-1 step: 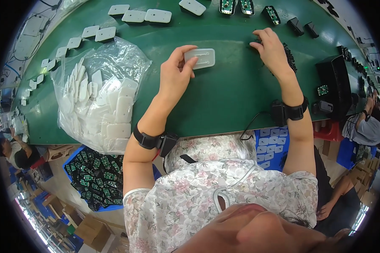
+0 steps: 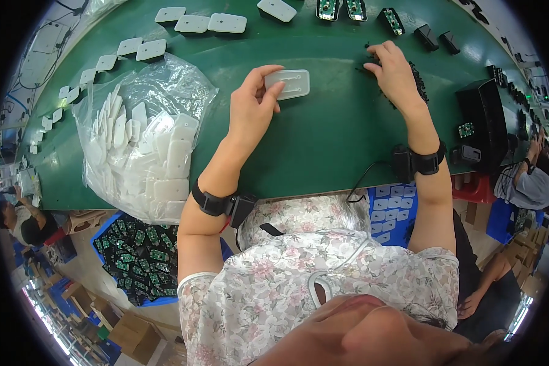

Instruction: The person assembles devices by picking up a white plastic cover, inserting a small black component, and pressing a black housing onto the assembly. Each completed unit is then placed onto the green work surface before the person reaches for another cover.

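Green bench (image 2: 323, 152), frame centre: we see left hand (image 2: 253, 107) pinching white plastic plate (image 2: 288, 83), long axis left-right; right hand (image 2: 393, 70), upper right, fingers curled on small black parts (image 2: 417, 78).

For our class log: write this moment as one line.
left hand: holds white cover | right hand: on black parts | bag: left, on table

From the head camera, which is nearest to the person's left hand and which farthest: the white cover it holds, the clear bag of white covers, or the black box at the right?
1. White cover: held in the fingers of the left hand.
2. Clear bag of white covers: to its left on the green table.
3. Black box: far right, beyond the right hand.
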`<control>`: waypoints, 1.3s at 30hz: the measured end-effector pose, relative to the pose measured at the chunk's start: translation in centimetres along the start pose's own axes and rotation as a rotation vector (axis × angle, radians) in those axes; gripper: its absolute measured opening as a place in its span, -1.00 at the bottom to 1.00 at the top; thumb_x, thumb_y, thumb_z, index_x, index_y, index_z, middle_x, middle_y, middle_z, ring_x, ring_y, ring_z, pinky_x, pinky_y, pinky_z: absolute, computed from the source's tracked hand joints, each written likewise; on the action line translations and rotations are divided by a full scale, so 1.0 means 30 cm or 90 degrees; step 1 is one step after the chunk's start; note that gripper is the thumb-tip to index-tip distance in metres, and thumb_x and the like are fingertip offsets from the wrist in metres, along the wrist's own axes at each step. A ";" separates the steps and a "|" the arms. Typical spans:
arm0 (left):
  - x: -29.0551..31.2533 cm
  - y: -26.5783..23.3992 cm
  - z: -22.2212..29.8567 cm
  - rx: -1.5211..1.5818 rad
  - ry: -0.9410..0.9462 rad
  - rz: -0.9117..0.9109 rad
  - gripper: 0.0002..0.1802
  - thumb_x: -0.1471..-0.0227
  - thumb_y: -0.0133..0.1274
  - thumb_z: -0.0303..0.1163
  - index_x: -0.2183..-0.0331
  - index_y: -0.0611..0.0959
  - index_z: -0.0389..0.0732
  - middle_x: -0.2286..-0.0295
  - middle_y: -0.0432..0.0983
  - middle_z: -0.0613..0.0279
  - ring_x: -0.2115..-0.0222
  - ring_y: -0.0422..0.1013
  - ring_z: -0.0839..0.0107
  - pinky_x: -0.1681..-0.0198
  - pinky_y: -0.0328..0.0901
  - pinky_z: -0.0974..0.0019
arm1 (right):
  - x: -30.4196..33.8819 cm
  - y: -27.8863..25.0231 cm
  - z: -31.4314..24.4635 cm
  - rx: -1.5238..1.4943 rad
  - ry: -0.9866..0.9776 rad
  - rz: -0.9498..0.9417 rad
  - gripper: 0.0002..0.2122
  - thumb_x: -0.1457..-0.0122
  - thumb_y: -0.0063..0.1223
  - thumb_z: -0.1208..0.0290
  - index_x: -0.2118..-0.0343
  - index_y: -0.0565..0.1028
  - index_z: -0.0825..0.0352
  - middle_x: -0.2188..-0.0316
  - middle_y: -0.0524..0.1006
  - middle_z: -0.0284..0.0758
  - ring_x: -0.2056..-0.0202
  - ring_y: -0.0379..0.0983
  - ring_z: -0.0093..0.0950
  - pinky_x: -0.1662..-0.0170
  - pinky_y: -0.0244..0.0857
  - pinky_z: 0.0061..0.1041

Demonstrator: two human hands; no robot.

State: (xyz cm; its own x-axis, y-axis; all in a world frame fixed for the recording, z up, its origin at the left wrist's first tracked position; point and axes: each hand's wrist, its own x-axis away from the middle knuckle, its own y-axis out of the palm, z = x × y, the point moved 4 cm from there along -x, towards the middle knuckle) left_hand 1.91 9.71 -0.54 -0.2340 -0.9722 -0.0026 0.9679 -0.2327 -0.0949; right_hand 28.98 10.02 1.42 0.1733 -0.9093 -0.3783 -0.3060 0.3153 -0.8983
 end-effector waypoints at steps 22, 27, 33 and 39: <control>0.012 0.022 0.006 -0.069 0.063 -0.025 -0.72 -0.04 0.05 -0.53 0.15 0.47 -0.25 0.66 0.38 0.26 0.73 0.28 0.57 0.65 0.18 0.45 | -0.171 0.035 0.023 0.098 0.096 0.003 -0.81 -0.08 0.07 0.27 0.40 0.52 0.31 0.47 0.47 -0.27 0.40 0.43 -0.27 0.33 0.31 -0.37; 0.014 0.019 -0.005 -0.114 0.095 -0.004 -0.74 -0.02 0.07 -0.52 0.18 0.49 -0.24 0.66 0.38 0.20 0.72 0.29 0.47 0.61 0.21 0.41 | -0.271 0.068 -0.050 0.225 0.140 -0.125 -0.71 -0.02 0.14 0.14 0.49 0.55 0.32 0.43 0.55 -0.21 0.35 0.50 -0.22 0.32 0.38 -0.30; 0.018 0.025 0.021 -0.133 0.117 0.000 -0.75 0.00 0.06 -0.54 0.19 0.52 -0.22 0.64 0.39 0.15 0.70 0.29 0.41 0.58 0.23 0.37 | -0.316 0.102 -0.031 0.261 0.183 -0.209 -0.83 0.00 0.09 0.38 0.38 0.58 0.35 0.35 0.57 -0.11 0.28 0.53 -0.17 0.28 0.42 -0.28; 0.027 0.018 0.066 -0.117 0.150 0.000 -0.79 0.00 0.01 -0.62 0.25 0.57 -0.22 0.51 0.41 0.17 0.72 0.31 0.46 0.62 0.23 0.41 | -0.291 0.081 -0.064 0.165 0.183 -0.177 -0.84 -0.07 0.04 0.39 0.38 0.47 0.40 0.44 0.56 -0.18 0.37 0.53 -0.23 0.29 0.41 -0.32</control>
State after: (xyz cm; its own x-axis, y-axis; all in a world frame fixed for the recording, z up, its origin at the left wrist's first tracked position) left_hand 2.43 8.75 1.37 -0.2700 -0.9344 -0.2322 0.9399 -0.2035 -0.2742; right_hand 24.91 18.20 2.97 -0.0623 -0.9955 -0.0713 -0.0353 0.0736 -0.9967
